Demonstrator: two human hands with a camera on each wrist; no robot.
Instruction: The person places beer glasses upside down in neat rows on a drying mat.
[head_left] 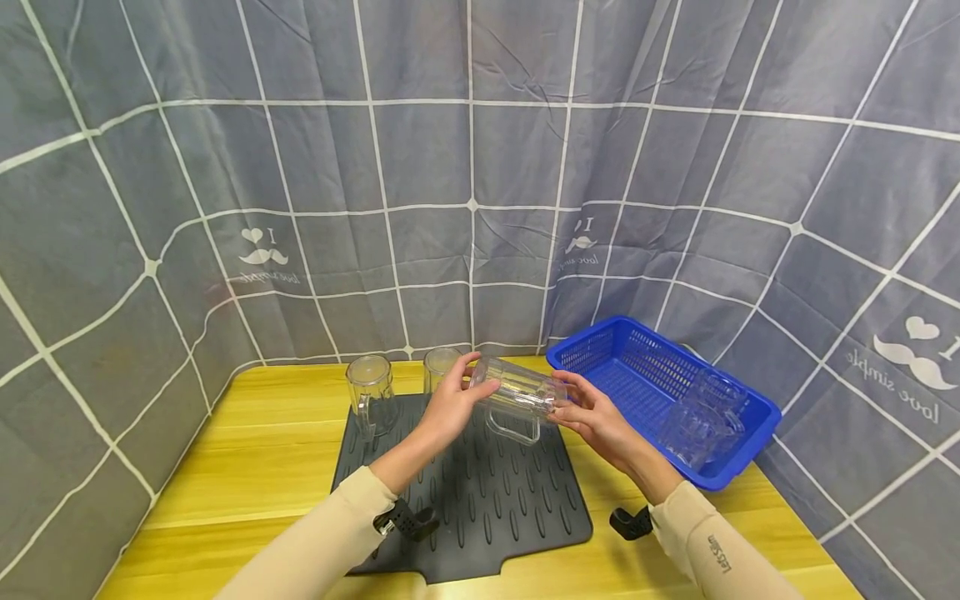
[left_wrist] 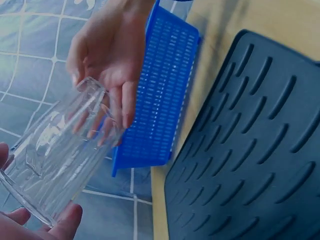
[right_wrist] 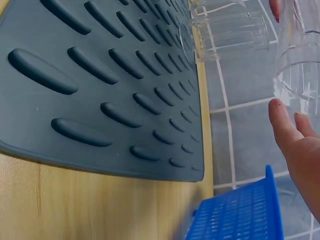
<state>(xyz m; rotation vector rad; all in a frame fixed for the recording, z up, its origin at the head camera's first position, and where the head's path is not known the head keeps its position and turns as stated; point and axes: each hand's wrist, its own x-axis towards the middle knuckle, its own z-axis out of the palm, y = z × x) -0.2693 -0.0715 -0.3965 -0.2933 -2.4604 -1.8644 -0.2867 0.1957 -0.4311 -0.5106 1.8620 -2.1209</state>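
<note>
A clear glass mug (head_left: 521, 387) is held in the air above the dark drying mat (head_left: 517, 517), lying almost sideways with its handle pointing down. My left hand (head_left: 447, 407) grips its left end, thumb on the near side and fingers behind. At the other end, the thumb and fingers of my right hand (head_left: 603, 423) hold the glass. In the left wrist view the right palm (left_wrist: 117, 65) faces up beside the mug (left_wrist: 60, 150). Two more glass mugs stand at the mat's back left, one (head_left: 371, 396) in full view, the other (head_left: 439, 364) partly hidden by my left hand.
A blue plastic basket (head_left: 600, 333) with slotted walls sits on the right, with clear glassware (head_left: 697, 425) at its right end. Everything rests on a yellow wood-grain table (head_left: 247, 467). Grey curtains (head_left: 420, 158) with white grid lines hang close behind and at both sides.
</note>
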